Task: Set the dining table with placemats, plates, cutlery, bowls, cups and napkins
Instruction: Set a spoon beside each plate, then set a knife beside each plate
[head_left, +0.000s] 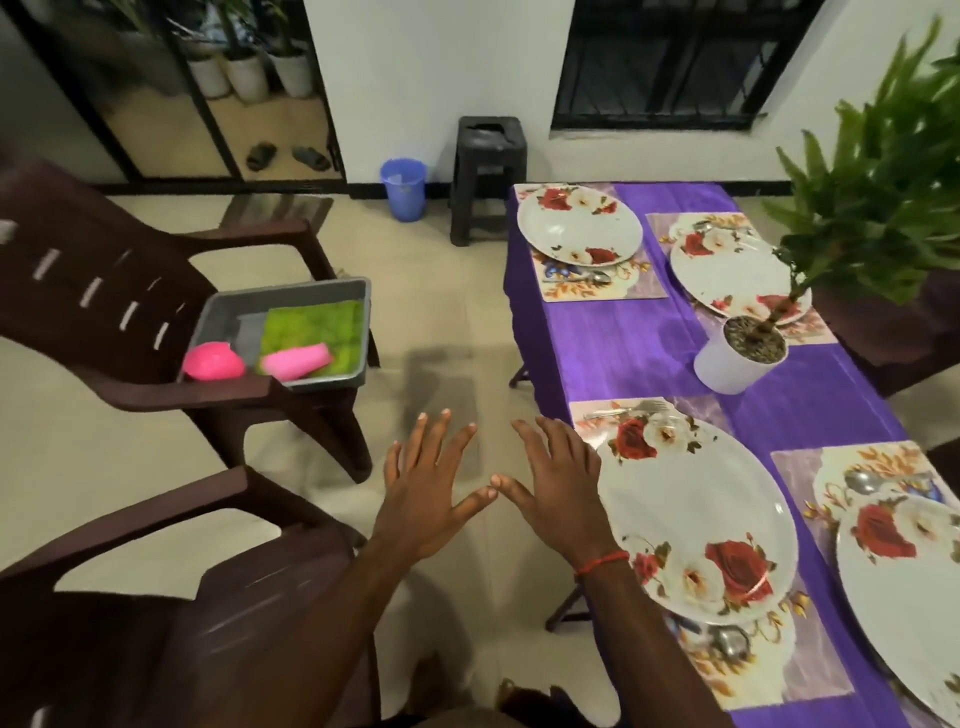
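1. The long worktop under a purple cloth (623, 343) carries four pale floral placemats (602, 288).
2. Each mat bears a round white rose-printed plate (696, 514); we count four.
3. Metal cutlery lies beside the plates: a fork (623, 410) on the near mat and a spoon (576, 280) on the far-left one.
4. We see no bowls, cups or napkins on the worktop.
5. A grey plastic tray (291, 299) rests on a dark brown plastic chair (104, 270), well apart from the worktop. It holds a green folded cloth (311, 327), likely napkins, and two pink plastic pieces (213, 361); whether these are cups or bowls, we cannot tell.
6. The left hand (421, 499) and right hand (558, 483) hover above the floor between chair and worktop. Each grip is spread flat and holds nothing, with the thumb tips touching.
7. We judge the task about half done: bowls, cups and napkins remain.
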